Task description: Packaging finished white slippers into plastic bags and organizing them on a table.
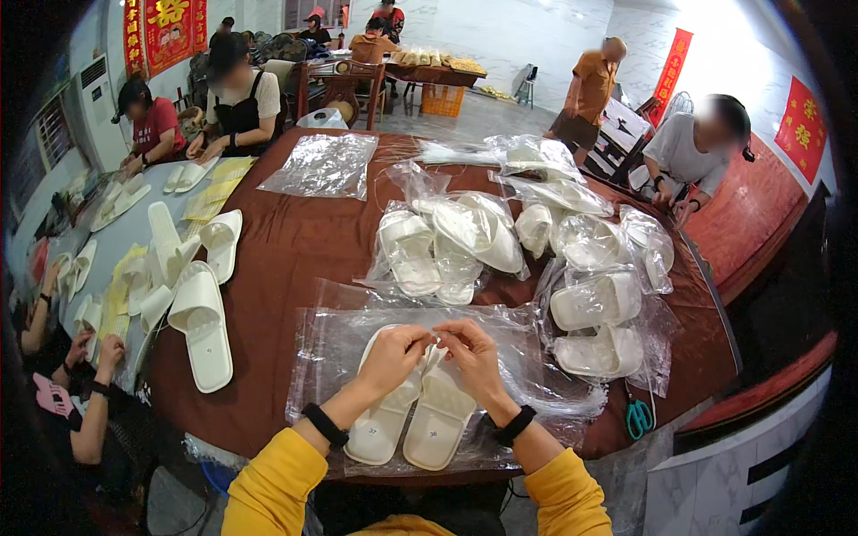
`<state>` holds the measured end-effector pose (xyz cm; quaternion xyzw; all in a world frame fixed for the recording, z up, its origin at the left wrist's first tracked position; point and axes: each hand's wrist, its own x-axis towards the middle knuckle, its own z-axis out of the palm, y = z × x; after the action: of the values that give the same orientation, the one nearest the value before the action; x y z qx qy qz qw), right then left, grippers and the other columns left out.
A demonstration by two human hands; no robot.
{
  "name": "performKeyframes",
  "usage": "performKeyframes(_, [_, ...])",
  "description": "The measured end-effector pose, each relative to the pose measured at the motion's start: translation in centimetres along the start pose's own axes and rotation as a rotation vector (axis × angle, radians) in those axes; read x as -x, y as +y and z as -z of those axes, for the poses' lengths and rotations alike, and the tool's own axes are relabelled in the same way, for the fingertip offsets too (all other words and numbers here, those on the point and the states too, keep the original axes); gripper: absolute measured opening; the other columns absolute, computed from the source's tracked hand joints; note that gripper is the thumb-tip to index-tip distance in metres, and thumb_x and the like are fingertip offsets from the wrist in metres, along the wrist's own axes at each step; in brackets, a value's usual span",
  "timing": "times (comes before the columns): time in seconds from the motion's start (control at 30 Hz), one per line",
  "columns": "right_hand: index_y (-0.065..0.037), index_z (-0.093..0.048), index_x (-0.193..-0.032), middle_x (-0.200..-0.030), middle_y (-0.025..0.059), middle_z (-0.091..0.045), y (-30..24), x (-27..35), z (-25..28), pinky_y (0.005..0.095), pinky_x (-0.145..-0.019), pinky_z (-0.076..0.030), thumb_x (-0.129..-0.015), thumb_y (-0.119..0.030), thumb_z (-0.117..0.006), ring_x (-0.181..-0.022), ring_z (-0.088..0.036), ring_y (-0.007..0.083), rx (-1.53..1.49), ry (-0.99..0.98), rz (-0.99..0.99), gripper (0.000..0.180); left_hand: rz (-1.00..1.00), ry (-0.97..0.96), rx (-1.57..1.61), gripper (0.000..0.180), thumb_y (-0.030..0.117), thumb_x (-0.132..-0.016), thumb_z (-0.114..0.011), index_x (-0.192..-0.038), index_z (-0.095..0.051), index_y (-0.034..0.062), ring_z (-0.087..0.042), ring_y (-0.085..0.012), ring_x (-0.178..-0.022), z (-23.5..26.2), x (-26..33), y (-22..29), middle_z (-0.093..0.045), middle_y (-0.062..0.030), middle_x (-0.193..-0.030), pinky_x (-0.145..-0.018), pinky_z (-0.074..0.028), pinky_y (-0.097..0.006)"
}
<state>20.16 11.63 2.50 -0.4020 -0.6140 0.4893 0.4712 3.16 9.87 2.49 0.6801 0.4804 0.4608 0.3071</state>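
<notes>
A pair of cream-white slippers lies in front of me on a stack of clear plastic bags [527,357], heels toward me: the left slipper [375,439] and the right slipper [440,424]. Over their front ends, my left hand [397,355] and my right hand [470,354] meet with fingertips pinched close together. Whatever is between the fingers is too small to make out. Both hands partly cover the slippers' straps. Each wrist wears a black band.
Bagged slippers [487,232] pile up beyond my hands and to the right. Green-handled scissors [639,418] lie near the right edge. Loose slippers [201,330] rest at left, and a flat plastic bag [326,165] lies farther back. Co-workers sit around the tables.
</notes>
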Motion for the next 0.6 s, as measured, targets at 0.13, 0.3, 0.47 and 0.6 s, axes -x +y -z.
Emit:
performKeyframes(0.13, [-0.003,-0.070,-0.103,-0.096,0.0028,-0.063,-0.36,0.00,-0.10,0.0238,-0.067,-0.050,-0.093,-0.008,-0.061,-0.083,-0.063,0.0099,0.012,-0.023,-0.031,0.014,-0.022,0.005,-0.024,0.012,0.002,-0.088,-0.057,-0.095,-0.065,-0.0032,-0.060,-0.0169,-0.062,0.12,0.02,0.17,-0.064,-0.0124,-0.076,-0.058,-0.047,-0.032])
performKeyframes(0.3, [-0.004,-0.068,-0.107,-0.094,0.0022,-0.065,-0.15,-0.03,-0.18,0.0239,-0.068,-0.050,-0.093,-0.009,-0.062,-0.082,-0.063,0.0092,-0.027,-0.034,-0.037,0.016,-0.030,0.016,-0.005,0.012,0.002,-0.087,-0.057,-0.094,-0.065,-0.0036,-0.060,-0.0175,-0.062,0.10,0.13,0.17,-0.063,-0.0124,-0.076,-0.058,-0.047,-0.032])
performKeyframes(0.47, [-0.002,-0.064,-0.103,-0.087,0.0021,-0.067,0.45,0.04,-0.05,0.0237,-0.068,-0.051,-0.092,-0.008,-0.062,-0.080,-0.063,0.0091,-0.071,0.004,-0.054,0.013,-0.063,0.031,-0.005,0.013,0.003,-0.087,-0.057,-0.094,-0.066,-0.0030,-0.061,-0.0186,-0.063,-0.21,0.06,0.20,-0.065,-0.0133,-0.079,-0.058,-0.047,-0.033])
performKeyframes(0.6, [-0.001,-0.063,-0.095,-0.084,0.0025,-0.067,0.20,-0.08,-0.23,0.0243,-0.065,-0.052,-0.091,-0.008,-0.063,-0.079,-0.063,0.0088,0.023,0.021,-0.033,0.008,-0.108,0.030,-0.075,0.013,0.005,-0.089,-0.057,-0.094,-0.067,-0.0016,-0.062,-0.0206,-0.064,-0.34,0.08,-0.33,-0.064,-0.0134,-0.080,-0.059,-0.048,-0.033])
